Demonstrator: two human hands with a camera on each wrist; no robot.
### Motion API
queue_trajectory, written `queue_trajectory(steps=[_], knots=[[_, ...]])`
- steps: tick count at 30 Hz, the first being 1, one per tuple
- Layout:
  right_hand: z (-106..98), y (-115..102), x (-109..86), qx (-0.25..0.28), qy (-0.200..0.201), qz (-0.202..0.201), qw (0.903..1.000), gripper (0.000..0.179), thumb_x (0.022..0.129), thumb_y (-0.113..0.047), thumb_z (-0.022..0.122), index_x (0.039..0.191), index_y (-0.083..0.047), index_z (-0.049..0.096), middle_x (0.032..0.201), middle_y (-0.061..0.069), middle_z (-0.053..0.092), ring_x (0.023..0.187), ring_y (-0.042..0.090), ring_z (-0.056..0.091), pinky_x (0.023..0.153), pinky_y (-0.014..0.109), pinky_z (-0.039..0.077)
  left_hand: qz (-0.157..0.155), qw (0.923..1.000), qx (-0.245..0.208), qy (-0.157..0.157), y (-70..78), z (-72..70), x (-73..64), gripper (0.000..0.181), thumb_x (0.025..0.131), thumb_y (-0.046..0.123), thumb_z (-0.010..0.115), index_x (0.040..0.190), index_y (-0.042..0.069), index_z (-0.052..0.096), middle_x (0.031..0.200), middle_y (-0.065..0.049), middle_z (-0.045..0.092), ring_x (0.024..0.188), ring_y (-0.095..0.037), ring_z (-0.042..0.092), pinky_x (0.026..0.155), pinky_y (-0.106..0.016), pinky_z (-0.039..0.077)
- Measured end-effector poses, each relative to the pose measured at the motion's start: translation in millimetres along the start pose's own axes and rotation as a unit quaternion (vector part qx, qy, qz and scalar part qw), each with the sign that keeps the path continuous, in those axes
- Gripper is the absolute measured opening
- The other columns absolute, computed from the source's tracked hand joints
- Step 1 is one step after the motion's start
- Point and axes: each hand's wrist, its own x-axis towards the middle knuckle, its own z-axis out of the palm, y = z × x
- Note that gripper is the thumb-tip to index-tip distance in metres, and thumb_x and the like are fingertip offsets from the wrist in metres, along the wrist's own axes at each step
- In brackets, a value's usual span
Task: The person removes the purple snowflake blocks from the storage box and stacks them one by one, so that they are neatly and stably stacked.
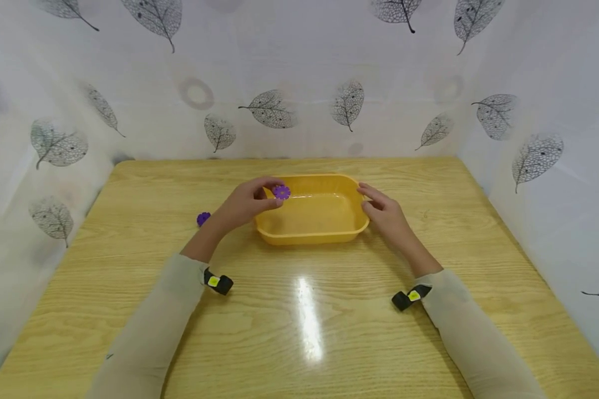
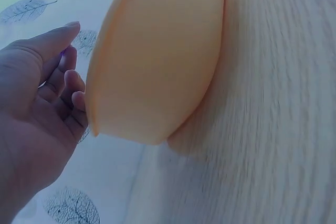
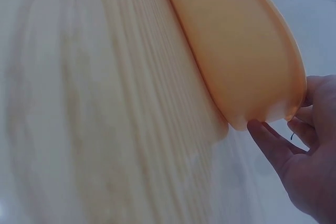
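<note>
A shallow yellow plastic basin (image 1: 309, 239) with rounded corners sits on the wooden table. Over its left rim, my left hand (image 1: 244, 204) pinches a small purple flower-shaped piece (image 1: 282, 192) between thumb and fingers. In the left wrist view that piece is almost wholly hidden behind the fingers of the left hand (image 2: 39, 93), and the basin's outer wall (image 2: 157, 61) stands beside them. My right hand (image 1: 386, 217) holds the basin's right end by the rim. The right wrist view has the right hand's thumb and fingers (image 3: 270, 142) against the basin wall (image 3: 247, 56).
A second purple flower-shaped piece (image 1: 203, 219) lies on the table (image 1: 259, 310), left of the basin and close to the left wrist. White cloth with a leaf print (image 1: 299, 141) rises behind the table and along both sides. Each wrist wears a black band with a small camera.
</note>
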Motion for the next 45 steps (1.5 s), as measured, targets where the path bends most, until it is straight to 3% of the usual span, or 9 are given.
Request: queue_trajectory(steps=[9,17,24,30,36,45], knots=[[1.3,4.6,0.9,-0.006,0.011,-0.010,0.9999,0.042,0.105,-0.026,0.054,0.146,-0.017,0.054,0.159,-0.009,0.041,0.133,0.021,0.054,0.107,0.029,0.047,-0.028,0.9989,0.014,0.034,-12.1,-21.2,-30.6,0.048,0.095,0.035,0.070,0.139,0.018,0.059,0.119,-0.008,0.062,0.084,-0.024,0.051,0.066,-0.028,0.044],[-0.7,0.4,1.2,-0.018,0.000,-0.009,0.9998,0.045,0.105,-0.024,0.053,0.149,-0.014,0.051,0.160,-0.006,0.039,0.139,0.024,0.049,0.112,0.038,0.043,-0.075,0.9939,0.038,0.071,-31.6,-48.8,-58.4,0.053,0.095,0.044,0.068,0.142,0.023,0.056,0.117,-0.008,0.063,0.083,-0.023,0.053,0.060,-0.030,0.047],[-2.7,-26.8,-7.6,-0.024,0.000,-0.004,0.9997,0.044,0.104,-0.011,0.052,0.147,0.000,0.049,0.160,0.008,0.040,0.143,0.029,0.044,0.112,0.039,0.043,-0.103,0.9883,0.074,0.085,-51.2,-70.4,-79.3,0.059,0.097,0.050,0.063,0.146,0.019,0.053,0.128,-0.008,0.059,0.093,-0.024,0.052,0.066,-0.034,0.050],[-3.5,-25.6,-10.3,-0.023,0.005,-0.006,0.9997,0.044,0.104,-0.012,0.052,0.146,-0.001,0.050,0.159,0.008,0.041,0.142,0.029,0.045,0.111,0.033,0.044,-0.127,0.9846,0.096,0.072,-58.5,-86.1,-91.5,0.063,0.097,0.052,0.062,0.148,0.017,0.049,0.129,-0.010,0.057,0.101,-0.025,0.050,0.071,-0.037,0.048],[-2.0,-41.7,-15.3,-0.033,0.002,0.003,0.9995,0.044,0.104,-0.010,0.051,0.146,0.003,0.049,0.159,0.010,0.040,0.141,0.029,0.047,0.111,0.037,0.044,-0.157,0.9814,0.107,0.031,-64.1,-100.3,-100.4,0.059,0.099,0.047,0.061,0.147,0.015,0.050,0.147,-0.013,0.046,0.119,-0.033,0.048,0.080,-0.041,0.047],[-1.6,-39.3,-12.7,-0.032,-0.002,-0.001,0.9995,0.044,0.104,-0.010,0.050,0.147,0.002,0.048,0.160,0.010,0.039,0.146,0.027,0.040,0.113,0.044,0.040,-0.172,0.9810,0.088,-0.016,-78.3,-101.5,-100.7,0.059,0.097,0.047,0.064,0.145,0.014,0.051,0.146,-0.016,0.047,0.118,-0.033,0.050,0.080,-0.038,0.047]])
